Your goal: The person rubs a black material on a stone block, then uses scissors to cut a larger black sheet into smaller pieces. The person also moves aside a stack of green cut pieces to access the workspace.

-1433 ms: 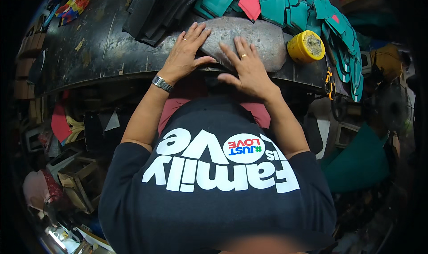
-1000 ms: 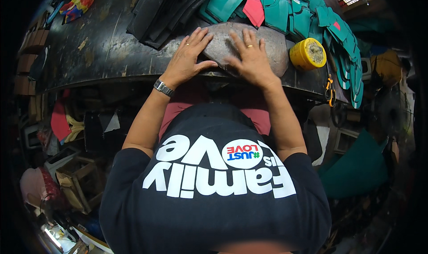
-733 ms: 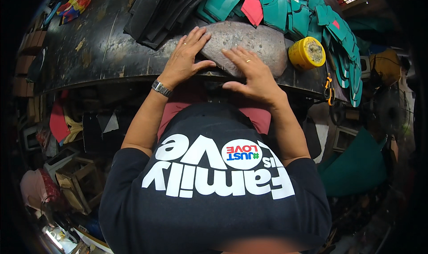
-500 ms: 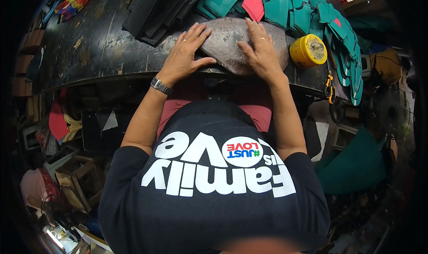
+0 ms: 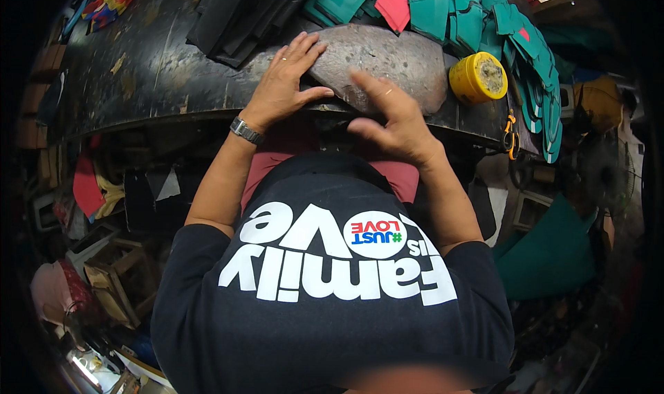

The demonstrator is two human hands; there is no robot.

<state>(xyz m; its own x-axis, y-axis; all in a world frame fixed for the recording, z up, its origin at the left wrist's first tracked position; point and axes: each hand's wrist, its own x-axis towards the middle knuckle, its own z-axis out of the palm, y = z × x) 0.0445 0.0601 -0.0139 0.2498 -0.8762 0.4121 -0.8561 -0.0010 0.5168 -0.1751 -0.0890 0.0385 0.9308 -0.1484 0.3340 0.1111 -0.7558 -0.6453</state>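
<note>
A flat grey stone slab (image 5: 387, 62) lies on the dark worktable (image 5: 138, 69) near its front edge. My left hand (image 5: 287, 83) rests flat on the slab's left end, fingers spread. My right hand (image 5: 391, 117) lies over the slab's front edge, fingers together and pointing left, palm down. Neither hand holds anything. A wristwatch (image 5: 246, 130) sits on my left wrist and a ring on a right finger.
A yellow round tin (image 5: 477, 78) stands right of the slab. Teal and red cut pieces (image 5: 449, 10) pile at the back right, dark black pieces (image 5: 242, 13) at the back middle. Orange-handled scissors (image 5: 510, 131) hang at the table's right edge. Clutter and wooden frames (image 5: 111, 269) fill the floor.
My right hand has slid back from the top of the slab toward its front edge, after rubbing to and fro over it. My left hand has stayed on the slab's left end.
</note>
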